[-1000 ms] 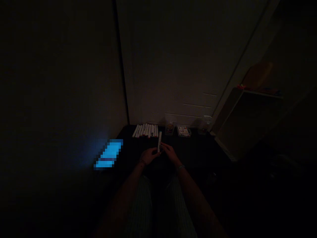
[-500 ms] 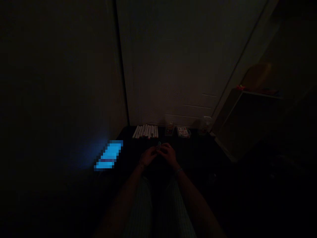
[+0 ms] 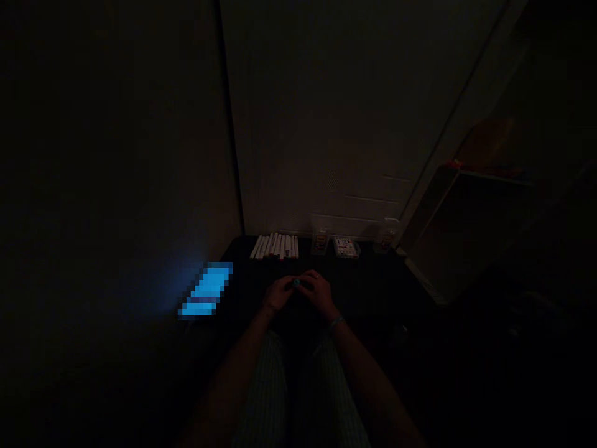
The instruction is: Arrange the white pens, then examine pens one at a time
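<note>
- Plainly, both hands meet just above the lap: the left hand [image 3: 278, 294] and right hand [image 3: 318, 291] are curled shut around a teal-tipped marker [image 3: 296, 283], fingertips touching. Only its coloured end shows between them.
- The marker sits at the near middle of the dark table [image 3: 373, 283], well short of the row of markers [image 3: 275, 246] along the far edge.
- Judging by the grip, the work is at the marker's end. It would go best with one hand steadying the barrel and the other working straight along its axis, thumbs close to the joint so nothing skews.
- In such dim light, feel counts more than sight, and keeping the piece low over the table would help.
- The marker barrels look like smooth, pale, hard plastic: slim cylinders with small coloured ends, lying side by side and touching.
- Right of the row stand a clear container [image 3: 319, 241] and a small flat box [image 3: 346, 247] with a printed face.
- A glowing blue screen [image 3: 206, 290] lies at the left, apart from the hands.
- A thin wristband [image 3: 336, 321] circles the right wrist.
</note>
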The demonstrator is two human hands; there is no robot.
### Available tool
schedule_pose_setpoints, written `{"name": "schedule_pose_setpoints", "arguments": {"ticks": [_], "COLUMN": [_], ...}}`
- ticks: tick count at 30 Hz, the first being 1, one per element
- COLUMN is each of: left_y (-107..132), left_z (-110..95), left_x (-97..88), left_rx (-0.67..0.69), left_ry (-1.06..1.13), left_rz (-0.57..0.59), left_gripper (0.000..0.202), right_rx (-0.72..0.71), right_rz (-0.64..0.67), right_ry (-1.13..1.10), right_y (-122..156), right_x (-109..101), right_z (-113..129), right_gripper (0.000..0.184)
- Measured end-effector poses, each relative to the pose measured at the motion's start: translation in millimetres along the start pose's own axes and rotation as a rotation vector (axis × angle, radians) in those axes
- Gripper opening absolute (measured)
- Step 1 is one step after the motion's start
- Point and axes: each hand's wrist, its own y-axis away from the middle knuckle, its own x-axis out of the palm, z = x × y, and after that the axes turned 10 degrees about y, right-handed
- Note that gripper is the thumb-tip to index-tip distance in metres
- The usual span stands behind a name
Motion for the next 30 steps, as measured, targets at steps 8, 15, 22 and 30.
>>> {"name": "schedule_pose_setpoints", "arguments": {"ticks": [8,15,22,30], "left_y": [1.5,0.7,0.7,0.1], "left_z": [-15.5,-14.4,-0.8,-8.4], "left_x": [-2.2,-2.0,-1.3,0.0], "left_rx": [-0.129,-0.104,-0.023,-0.025], "left_ry": [-0.124,-0.146,-0.104,-0.11], "left_rz": [-0.026,-0.08,-0.103,-0.063], "left_gripper": [0.034,0.032,0.034,0.034], "right_rx": [0.005,-0.011,-0.046,-0.006], "right_rz": [0.038,0.054,0.057,0.009], "right_ry": [-0.054,-0.027,-0.024,-0.079], "right_y": [-0.5,0.3,0.7,0.4], "right_x": [2.4,4.0,0.2,5.7], "right_z": [-1.0,-2.0,1.4,-3.0], "right_gripper": [0.027,0.027,0.027,0.027]}}
